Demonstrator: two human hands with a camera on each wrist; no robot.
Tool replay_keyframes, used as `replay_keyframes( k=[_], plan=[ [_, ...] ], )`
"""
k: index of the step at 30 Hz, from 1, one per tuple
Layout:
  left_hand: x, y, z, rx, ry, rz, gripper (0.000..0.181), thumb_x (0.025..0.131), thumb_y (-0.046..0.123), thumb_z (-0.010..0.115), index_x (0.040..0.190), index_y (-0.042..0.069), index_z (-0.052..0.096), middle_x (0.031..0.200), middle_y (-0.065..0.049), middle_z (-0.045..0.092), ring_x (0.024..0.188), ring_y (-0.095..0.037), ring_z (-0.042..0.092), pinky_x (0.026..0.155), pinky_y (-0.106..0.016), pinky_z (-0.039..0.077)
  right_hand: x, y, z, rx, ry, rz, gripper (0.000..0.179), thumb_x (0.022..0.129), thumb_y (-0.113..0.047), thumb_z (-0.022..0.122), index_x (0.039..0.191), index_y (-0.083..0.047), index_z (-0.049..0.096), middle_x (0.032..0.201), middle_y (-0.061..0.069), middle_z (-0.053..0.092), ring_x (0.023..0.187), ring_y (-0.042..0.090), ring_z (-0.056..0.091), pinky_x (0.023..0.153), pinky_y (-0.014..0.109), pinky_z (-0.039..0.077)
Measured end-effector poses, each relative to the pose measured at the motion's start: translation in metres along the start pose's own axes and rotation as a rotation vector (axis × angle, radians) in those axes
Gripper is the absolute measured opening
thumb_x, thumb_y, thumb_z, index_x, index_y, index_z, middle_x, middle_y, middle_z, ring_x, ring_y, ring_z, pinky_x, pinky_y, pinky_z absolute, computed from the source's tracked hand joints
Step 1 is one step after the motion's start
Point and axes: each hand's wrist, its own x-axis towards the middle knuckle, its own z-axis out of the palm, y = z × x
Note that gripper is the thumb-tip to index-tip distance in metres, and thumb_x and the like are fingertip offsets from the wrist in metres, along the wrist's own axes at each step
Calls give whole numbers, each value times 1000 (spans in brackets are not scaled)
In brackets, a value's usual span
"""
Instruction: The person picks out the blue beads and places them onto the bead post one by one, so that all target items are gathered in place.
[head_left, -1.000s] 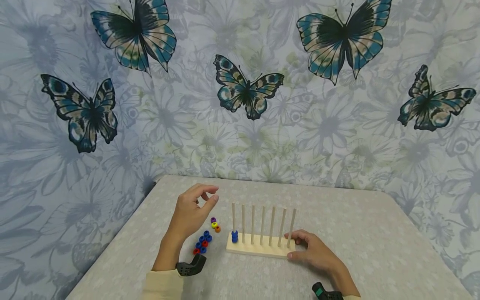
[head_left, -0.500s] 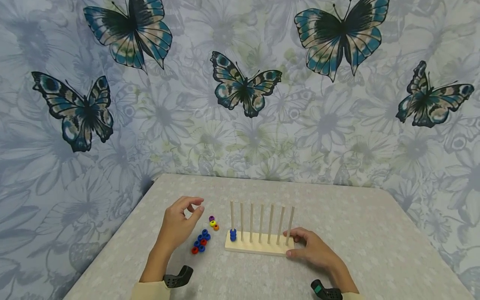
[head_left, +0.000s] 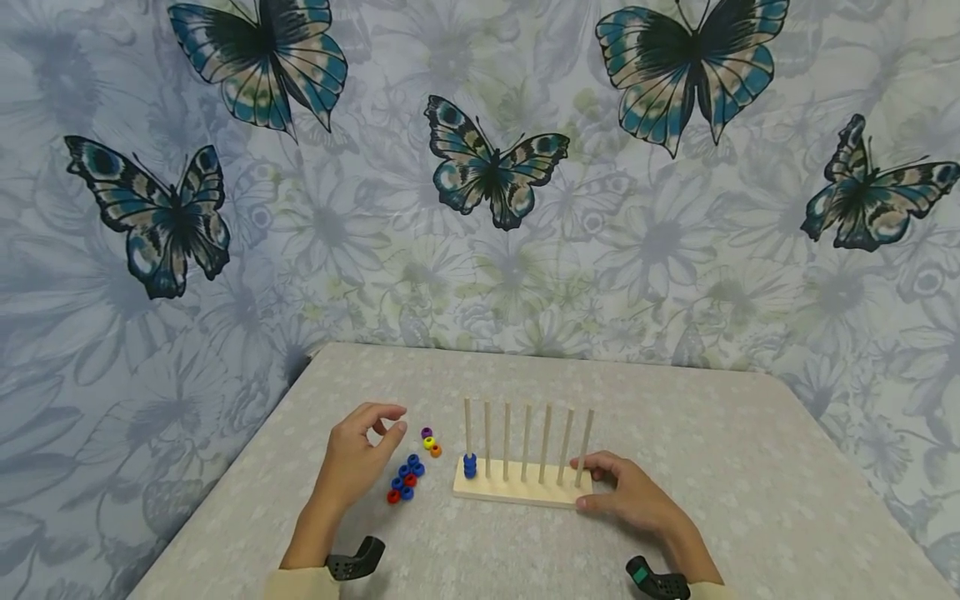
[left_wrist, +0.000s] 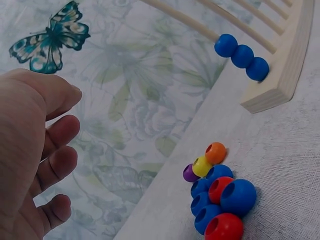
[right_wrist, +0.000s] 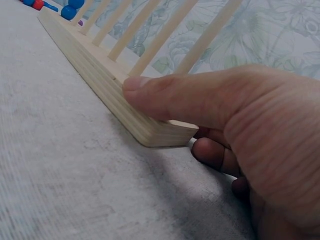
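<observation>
A wooden peg board [head_left: 521, 493] with several upright pegs stands on the table, three blue beads [left_wrist: 242, 56] stacked on its leftmost peg. My right hand [head_left: 630, 497] grips the board's right end, the thumb [right_wrist: 160, 97] along the near edge and the other fingers round the far side. To the left of the board my left hand [head_left: 358, 450] hovers over the table with loosely bent fingers and nothing in them. Just right of that hand lie loose blue beads [left_wrist: 238, 197], two red beads [left_wrist: 224, 228], and one each of orange [left_wrist: 216, 153], yellow [left_wrist: 202, 166] and purple [left_wrist: 190, 173].
A pale patterned cloth covers the table [head_left: 675, 425]. Behind it rises a floral wall with large butterflies [head_left: 495, 167]. A black wrist strap [head_left: 356, 558] sits on the left wrist, another strap [head_left: 656, 577] on the right.
My left hand has drawn back leftward and toward me, away from the leftmost peg, and has stayed nearly still over the last half second. The right hand keeps its hold on the board.
</observation>
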Motion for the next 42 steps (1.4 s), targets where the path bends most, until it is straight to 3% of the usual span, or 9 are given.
replay_keyframes(
  k=[9, 19, 42],
  plan=[
    [-6, -6, 6, 18, -75, -59, 19, 91, 21, 75, 110, 21, 74, 104, 6, 70, 84, -14, 57, 60, -23, 45, -2, 1, 1, 12, -11, 12, 51, 78, -27, 87, 124, -15, 68, 128, 4, 65, 106, 21, 51, 90, 24, 41],
    [-8, -13, 12, 35, -218, -193, 19, 91, 22, 74, 110, 25, 74, 105, 7, 69, 85, -13, 56, 65, -26, 46, -3, 2, 1, 15, -11, 14, 51, 78, -27, 87, 124, -15, 68, 129, 4, 65, 105, 21, 52, 90, 23, 42],
    [-12, -28, 25, 54, -396, -242, 19, 84, 20, 81, 101, 26, 76, 91, 7, 62, 73, -12, 51, 60, -26, 43, -1, 4, 1, 18, -8, -19, 51, 79, -29, 86, 125, -17, 67, 131, 4, 63, 105, 19, 50, 92, 24, 41]
  ],
)
